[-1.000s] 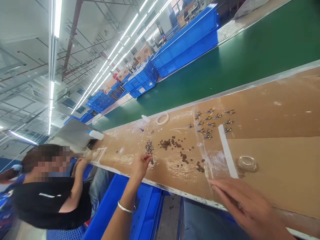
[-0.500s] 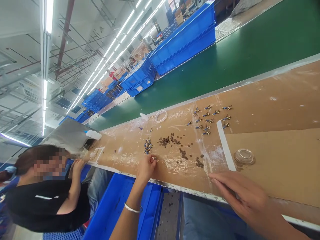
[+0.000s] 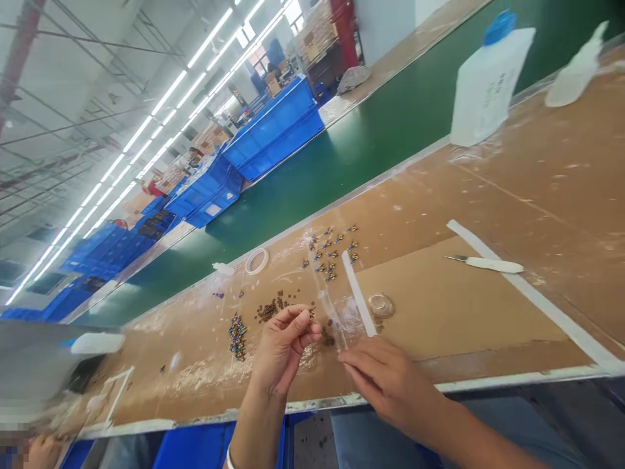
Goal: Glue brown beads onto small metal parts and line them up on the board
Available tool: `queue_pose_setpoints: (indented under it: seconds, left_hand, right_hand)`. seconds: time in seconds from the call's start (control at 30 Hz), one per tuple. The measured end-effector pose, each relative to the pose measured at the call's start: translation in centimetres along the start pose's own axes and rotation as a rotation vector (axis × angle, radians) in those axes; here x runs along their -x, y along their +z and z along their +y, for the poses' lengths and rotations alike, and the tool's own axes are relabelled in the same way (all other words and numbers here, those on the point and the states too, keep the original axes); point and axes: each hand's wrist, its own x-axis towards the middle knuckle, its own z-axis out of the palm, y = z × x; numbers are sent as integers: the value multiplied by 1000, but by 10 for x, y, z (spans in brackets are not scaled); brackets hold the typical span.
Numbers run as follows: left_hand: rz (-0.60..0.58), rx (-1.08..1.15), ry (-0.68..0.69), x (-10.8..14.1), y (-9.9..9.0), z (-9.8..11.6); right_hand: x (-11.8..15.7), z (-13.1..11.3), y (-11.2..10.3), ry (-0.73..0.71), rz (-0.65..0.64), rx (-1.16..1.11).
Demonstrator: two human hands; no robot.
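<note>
My left hand (image 3: pixel 286 345) is raised over the table, thumb and fingers pinched on a small metal piece (image 3: pixel 313 313) that is mostly hidden. My right hand (image 3: pixel 390 376) sits lower, just to the right, its fingertips pressed together; whatever lies between them cannot be made out. Left of my left hand is a pile of small blue-and-gold pieces (image 3: pixel 237 337). Behind it lie small brown discs (image 3: pixel 267 311), partly covered by the hand. More blue-and-gold pieces (image 3: pixel 332 254) are spread apart further back.
A clear round dish (image 3: pixel 381 305) and a white-handled pointed tool (image 3: pixel 493 264) lie to the right. A large white bottle (image 3: pixel 483 98) and a squeeze bottle (image 3: pixel 576 75) stand behind. A tape ring (image 3: pixel 256 261) lies near the green belt (image 3: pixel 390 104). A co-worker's hand (image 3: pixel 43 451) shows lower left.
My view has swung to the right, bringing the bottles and pointed tool into sight. My left hand has lifted from beside the pile with the small piece, and my hands are closer together.
</note>
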Motion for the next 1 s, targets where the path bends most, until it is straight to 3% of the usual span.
queue_pose_setpoints:
  seconds: [0.17, 0.33, 0.77, 1.0]
  left_hand:
    - [-59, -52, 20, -8, 32, 0]
    - [-35, -107, 74, -9, 50, 0]
    - [20, -210, 131, -12, 57, -6]
    - [59, -521, 292, -12, 66, -11]
  right_hand:
    - [1, 2, 2, 35, -36, -14]
    - [0, 3, 1, 28, -53, -6]
    - [-5, 4, -2, 5, -53, 31]
    - [-4, 5, -2, -7, -36, 74]
